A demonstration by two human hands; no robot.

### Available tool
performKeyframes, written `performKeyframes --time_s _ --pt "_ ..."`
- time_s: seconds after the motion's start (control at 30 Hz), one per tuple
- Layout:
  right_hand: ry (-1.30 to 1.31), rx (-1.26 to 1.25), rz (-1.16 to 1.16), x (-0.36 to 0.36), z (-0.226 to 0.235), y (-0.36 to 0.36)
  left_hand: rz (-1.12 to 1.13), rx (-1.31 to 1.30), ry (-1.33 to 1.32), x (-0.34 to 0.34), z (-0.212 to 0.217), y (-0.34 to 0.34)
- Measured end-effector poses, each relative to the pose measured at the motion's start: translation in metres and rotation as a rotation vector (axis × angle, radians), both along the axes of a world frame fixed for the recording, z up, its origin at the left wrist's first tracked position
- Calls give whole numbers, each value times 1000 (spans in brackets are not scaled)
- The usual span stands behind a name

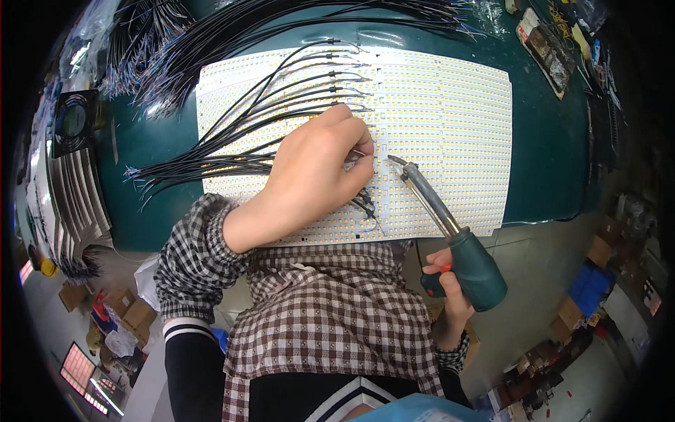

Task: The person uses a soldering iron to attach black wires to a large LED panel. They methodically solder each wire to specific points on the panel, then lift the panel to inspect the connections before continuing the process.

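In the head view, the left hand point(320, 158) is over an LED board panel point(467, 133), its fingers bent inward and the thumb and forefinger close together. Whether that pinch is fully closed, and what may be in it, I cannot tell.

The right hand point(455, 292) is wrapped around the dark green pistol handle of a soldering iron point(479, 271), one finger near its red trigger. The iron slants up and leftward, its tip just beside the left fingertips (contact with the panel cannot be made out).

The white panel, dotted with yellow LEDs in rows, lies flat on the green bench point(545, 155). Black cables point(228, 167) fan across its left half, some passing under the left hand, with several split ends lined up near the panel's middle.

Beyond the panel lies a thick cable bundle point(239, 32). At the bench's left end are a black square frame point(74, 122) and a stack of pale strips point(74, 193); a stained tray point(547, 53) sits at the far right.
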State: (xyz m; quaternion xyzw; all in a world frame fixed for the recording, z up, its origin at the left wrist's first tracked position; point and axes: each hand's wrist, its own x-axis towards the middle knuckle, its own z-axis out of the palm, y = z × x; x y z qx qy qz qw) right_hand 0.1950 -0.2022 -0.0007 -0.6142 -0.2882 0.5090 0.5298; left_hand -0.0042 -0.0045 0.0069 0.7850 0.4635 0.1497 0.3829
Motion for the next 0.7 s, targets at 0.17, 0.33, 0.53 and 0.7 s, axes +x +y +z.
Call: performKeyframes --time_s 0.17,0.33,0.53,0.7 --pt "-20 43 13 -3 -4 1 -22 58 -13 -1 -3 0" --pt "-52 20 4 -6 -6 0 -18 12 3 0 1 1" --pt "-104 29 53 -5 -7 1 -11 10 5 0 -1 0" --pt "-124 14 60 -5 -8 1 -13 6 -3 0 -2 1"
